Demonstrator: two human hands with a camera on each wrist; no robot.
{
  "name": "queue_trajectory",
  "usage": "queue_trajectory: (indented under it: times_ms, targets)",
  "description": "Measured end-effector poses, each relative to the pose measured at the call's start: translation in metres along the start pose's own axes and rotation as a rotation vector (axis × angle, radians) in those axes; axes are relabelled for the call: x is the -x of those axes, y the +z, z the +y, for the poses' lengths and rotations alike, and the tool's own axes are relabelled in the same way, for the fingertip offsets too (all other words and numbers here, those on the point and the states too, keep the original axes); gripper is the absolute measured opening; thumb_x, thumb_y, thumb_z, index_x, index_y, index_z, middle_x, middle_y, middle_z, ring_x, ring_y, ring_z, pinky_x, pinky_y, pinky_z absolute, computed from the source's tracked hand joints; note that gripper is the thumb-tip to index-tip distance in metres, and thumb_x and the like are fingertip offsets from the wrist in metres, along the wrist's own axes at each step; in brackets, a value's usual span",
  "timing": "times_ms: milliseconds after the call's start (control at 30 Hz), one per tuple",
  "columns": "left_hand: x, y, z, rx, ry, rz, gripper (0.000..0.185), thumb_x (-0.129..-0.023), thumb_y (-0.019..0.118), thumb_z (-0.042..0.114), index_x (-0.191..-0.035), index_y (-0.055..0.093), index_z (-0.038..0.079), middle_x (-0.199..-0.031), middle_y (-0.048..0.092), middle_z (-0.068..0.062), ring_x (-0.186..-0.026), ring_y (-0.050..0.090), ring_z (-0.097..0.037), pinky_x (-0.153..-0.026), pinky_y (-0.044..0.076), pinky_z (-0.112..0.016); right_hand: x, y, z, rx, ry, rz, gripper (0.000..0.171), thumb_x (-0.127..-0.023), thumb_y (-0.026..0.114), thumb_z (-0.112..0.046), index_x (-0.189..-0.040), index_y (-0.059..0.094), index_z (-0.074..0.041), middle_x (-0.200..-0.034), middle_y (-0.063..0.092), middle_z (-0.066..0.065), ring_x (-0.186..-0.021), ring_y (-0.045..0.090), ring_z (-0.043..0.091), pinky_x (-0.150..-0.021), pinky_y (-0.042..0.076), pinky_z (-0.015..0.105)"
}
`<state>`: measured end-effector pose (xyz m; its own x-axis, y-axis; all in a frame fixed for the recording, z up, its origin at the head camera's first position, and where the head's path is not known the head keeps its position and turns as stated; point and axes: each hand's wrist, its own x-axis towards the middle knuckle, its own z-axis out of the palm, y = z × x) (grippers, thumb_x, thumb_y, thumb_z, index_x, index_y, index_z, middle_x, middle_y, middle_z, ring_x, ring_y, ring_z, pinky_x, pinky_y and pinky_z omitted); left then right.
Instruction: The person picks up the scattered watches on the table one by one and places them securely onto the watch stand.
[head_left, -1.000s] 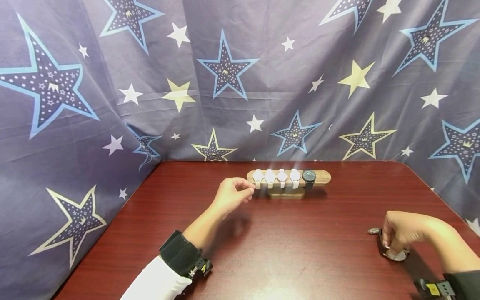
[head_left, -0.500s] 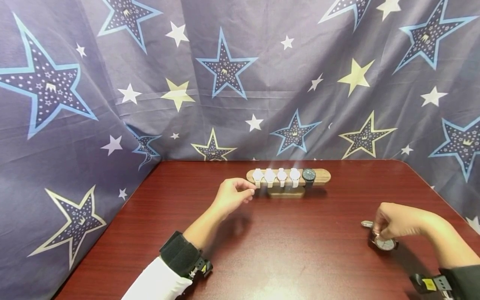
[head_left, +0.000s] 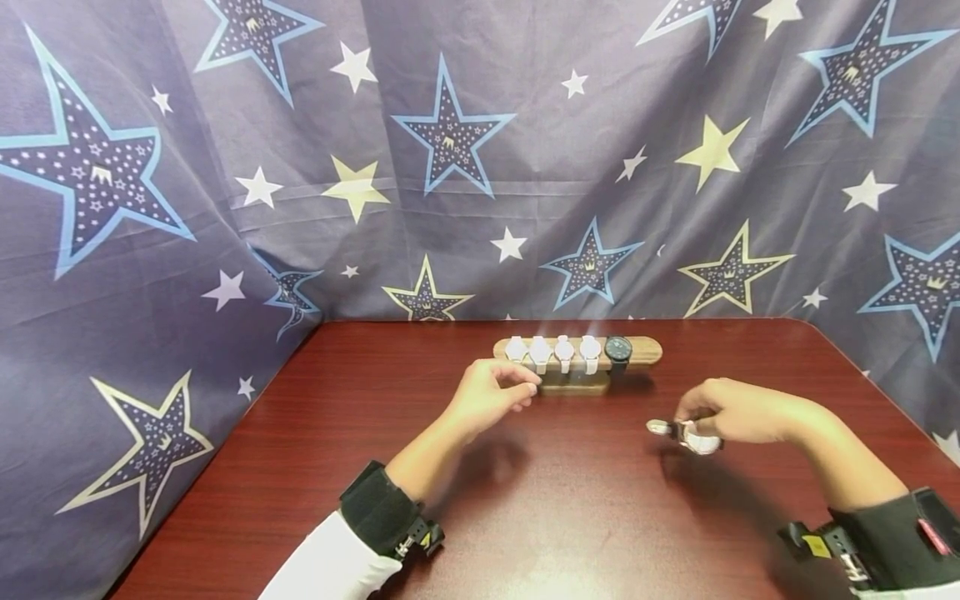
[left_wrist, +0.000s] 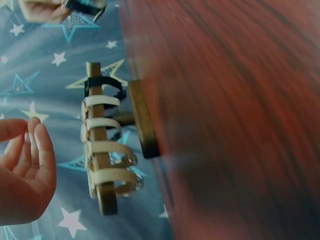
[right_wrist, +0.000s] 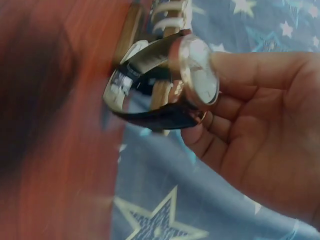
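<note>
A wooden watch stand [head_left: 648, 355] sits at the back middle of the red-brown table [head_left: 570, 508]. It carries several white watches [head_left: 540, 352] and one black watch [head_left: 618, 350]. My right hand [head_left: 693, 421] pinches a watch with a white face and dark strap [head_left: 699, 439] above the table, in front of the stand's right end. In the right wrist view my thumb and fingers grip this watch [right_wrist: 196, 75] by its case, and the strap loops out to the left. My left hand [head_left: 517, 387] hovers by the stand's left end, loosely curled and holding nothing; the left wrist view shows its fingers [left_wrist: 42, 150] beside the stand [left_wrist: 107, 202].
Star-patterned blue cloth [head_left: 465, 167] hangs behind the table and along both its sides. The table's rounded back right corner [head_left: 806, 327] lies to the right of the stand.
My right hand lifted the watch from the table's right side and carried it left and forward, toward the stand. My left hand drifted slightly right and nearer.
</note>
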<state>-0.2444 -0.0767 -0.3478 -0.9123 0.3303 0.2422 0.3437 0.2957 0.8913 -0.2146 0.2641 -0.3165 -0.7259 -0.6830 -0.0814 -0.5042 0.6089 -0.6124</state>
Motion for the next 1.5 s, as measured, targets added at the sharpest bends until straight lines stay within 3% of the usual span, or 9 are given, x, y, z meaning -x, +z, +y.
queue_trajectory:
  times_ms: [100,267,400,567,733,933,1067,1333,1500]
  targets:
    - [0.0,0.008,0.008,-0.07,0.072,-0.071,0.011,-0.086,0.072,0.006,-0.096,0.077,0.004,-0.083,0.073,-0.003,-0.066,0.066,-0.011,-0.065,0.058,-0.035,-0.014,-0.003,-0.019,0.091,-0.078,0.004,0.014,-0.085,0.063,-0.004,-0.086,0.069,-0.016,-0.077,0.06,-0.012,-0.071,0.053,0.002,-0.062,0.046,0.023]
    - [-0.001,0.025,0.021,-0.158,0.213,-0.198,0.023,-0.087,0.072,0.01,-0.109,0.074,0.005,-0.102,0.074,-0.002,-0.085,0.067,-0.002,-0.075,0.055,-0.022,-0.035,-0.005,-0.052,0.231,-0.199,0.006,0.02,-0.088,0.06,-0.001,-0.089,0.071,-0.018,-0.082,0.057,-0.015,-0.077,0.052,0.001,-0.068,0.047,0.026]
    - [-0.002,0.036,0.026,-0.152,0.232,-0.25,0.027,-0.086,0.073,0.011,-0.113,0.072,0.004,-0.106,0.073,-0.004,-0.086,0.067,0.0,-0.077,0.054,-0.019,-0.05,-0.004,-0.071,0.28,-0.253,-0.026,0.022,-0.088,0.059,0.0,-0.087,0.071,-0.019,-0.081,0.053,-0.014,-0.075,0.048,0.001,-0.069,0.045,0.026]
    - [-0.001,0.039,0.028,-0.157,0.198,-0.221,0.023,-0.083,0.076,0.01,-0.106,0.075,0.005,-0.098,0.074,-0.003,-0.084,0.066,0.002,-0.074,0.054,-0.018,-0.059,-0.005,-0.083,0.356,-0.302,-0.044,0.023,-0.086,0.059,0.001,-0.083,0.07,-0.018,-0.08,0.053,-0.015,-0.073,0.046,0.001,-0.067,0.044,0.025]
    - [-0.001,0.039,0.026,-0.166,0.191,-0.234,0.021,-0.08,0.079,0.009,-0.1,0.076,0.005,-0.094,0.075,-0.003,-0.079,0.067,0.001,-0.071,0.055,-0.019,-0.059,-0.01,-0.086,0.423,-0.316,0.009,0.021,-0.083,0.063,-0.001,-0.087,0.071,-0.02,-0.081,0.058,-0.018,-0.076,0.052,-0.001,-0.072,0.046,0.028]
    - [-0.001,0.042,0.025,-0.183,0.23,-0.203,0.013,-0.081,0.079,0.009,-0.093,0.078,0.007,-0.088,0.075,0.0,-0.077,0.062,0.004,-0.069,0.052,-0.018,-0.06,-0.015,-0.088,0.301,-0.298,0.035,0.022,-0.082,0.065,0.004,-0.099,0.062,-0.009,-0.082,0.062,-0.01,-0.075,0.058,0.004,-0.068,0.052,0.029]
    - [0.003,0.045,0.027,-0.166,0.267,-0.181,0.012,-0.081,0.077,0.006,-0.093,0.077,0.004,-0.083,0.074,-0.003,-0.068,0.06,0.002,-0.063,0.052,-0.019,-0.059,-0.017,-0.09,0.268,-0.297,0.05,0.027,-0.08,0.067,0.008,-0.1,0.06,-0.009,-0.085,0.064,-0.007,-0.08,0.061,0.007,-0.072,0.054,0.03]
    - [0.007,0.048,0.027,-0.151,0.389,-0.028,0.01,-0.08,0.078,0.003,-0.091,0.077,0.001,-0.087,0.072,-0.007,-0.073,0.062,-0.003,-0.064,0.053,-0.018,-0.059,-0.018,-0.089,0.314,-0.403,0.184,0.026,-0.079,0.072,0.005,-0.096,0.066,-0.013,-0.09,0.065,-0.007,-0.084,0.062,0.008,-0.075,0.054,0.034]
    - [0.007,0.045,0.024,-0.089,0.393,-0.062,0.013,-0.083,0.074,-0.001,-0.095,0.074,-0.003,-0.096,0.07,-0.011,-0.081,0.065,-0.009,-0.072,0.055,-0.021,-0.053,-0.017,-0.081,0.331,-0.471,0.254,0.035,-0.076,0.073,0.004,-0.105,0.068,-0.013,-0.102,0.066,-0.007,-0.092,0.061,0.012,-0.081,0.052,0.033]
